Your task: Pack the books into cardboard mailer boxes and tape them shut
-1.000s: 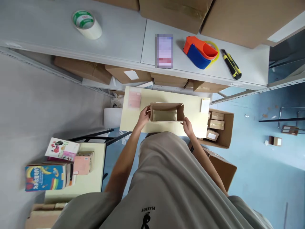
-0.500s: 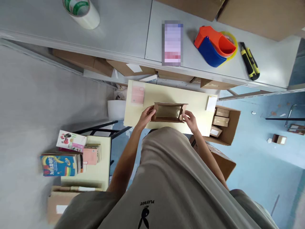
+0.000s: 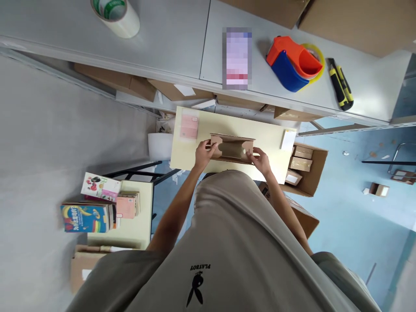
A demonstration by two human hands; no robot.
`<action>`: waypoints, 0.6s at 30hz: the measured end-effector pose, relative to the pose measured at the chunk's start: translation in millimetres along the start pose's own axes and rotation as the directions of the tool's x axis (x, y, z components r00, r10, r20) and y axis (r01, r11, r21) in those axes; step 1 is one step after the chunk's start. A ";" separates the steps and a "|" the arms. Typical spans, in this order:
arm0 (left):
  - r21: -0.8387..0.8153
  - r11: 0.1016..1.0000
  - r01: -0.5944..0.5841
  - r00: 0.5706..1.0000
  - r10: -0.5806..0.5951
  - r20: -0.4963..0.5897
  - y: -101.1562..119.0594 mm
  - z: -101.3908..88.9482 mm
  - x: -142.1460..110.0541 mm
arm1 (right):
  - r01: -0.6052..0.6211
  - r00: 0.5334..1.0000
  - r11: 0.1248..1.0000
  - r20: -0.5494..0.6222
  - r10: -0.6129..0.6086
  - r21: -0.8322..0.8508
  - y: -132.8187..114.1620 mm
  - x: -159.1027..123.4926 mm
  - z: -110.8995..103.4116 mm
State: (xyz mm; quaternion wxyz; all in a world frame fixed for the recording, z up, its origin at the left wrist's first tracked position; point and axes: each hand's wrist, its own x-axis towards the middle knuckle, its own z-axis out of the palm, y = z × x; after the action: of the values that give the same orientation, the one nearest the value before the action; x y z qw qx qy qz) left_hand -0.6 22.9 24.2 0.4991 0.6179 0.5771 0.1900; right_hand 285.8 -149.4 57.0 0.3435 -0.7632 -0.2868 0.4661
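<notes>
A small brown cardboard box (image 3: 232, 148) lies on a pale yellow table (image 3: 266, 141) in front of me, its flaps partly folded inward over the opening. My left hand (image 3: 205, 152) grips its left end, fingers curled on the flap. My right hand (image 3: 259, 158) holds the right end the same way. A pink packet (image 3: 189, 126) lies at the table's far left corner, and a small white card (image 3: 287, 139) at its right edge.
A grey shelf above holds a roll of tape (image 3: 115, 15), an orange and blue tape dispenser (image 3: 293, 63), a yellow utility knife (image 3: 340, 83) and big cartons. An open carton of small boxes (image 3: 305, 167) stands right of the table. Books (image 3: 97, 203) lie on a low table at left.
The box's opening has narrowed as both hands pressed the flaps inward. The view has shifted slightly; the hands stayed on the two ends.
</notes>
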 end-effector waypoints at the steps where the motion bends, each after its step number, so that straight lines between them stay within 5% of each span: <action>1: 0.024 1.000 -0.012 1.000 0.012 -0.016 0.4 0.5 -0.3 | 0.002 1.000 1.000 0.005 -0.002 0.005 0.4 -0.4 -0.5; 10: -0.149 0.989 0.026 0.995 -0.011 0.096 -14.0 -9.9 -1.7 | 0.002 0.997 0.999 -0.072 0.001 0.042 -0.1 -5.3 9.0; 18: -0.076 0.993 -0.089 0.995 0.092 0.027 -4.7 -23.5 -15.3 | 0.084 0.974 0.996 -0.213 -0.073 0.042 -9.6 -32.1 12.1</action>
State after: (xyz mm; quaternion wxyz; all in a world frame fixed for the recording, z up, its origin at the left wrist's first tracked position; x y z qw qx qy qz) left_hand -26.1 17.7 35.6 0.5214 0.6272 0.5333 0.2245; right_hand 260.8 -164.8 77.2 0.4092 -0.7876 -0.2668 0.3755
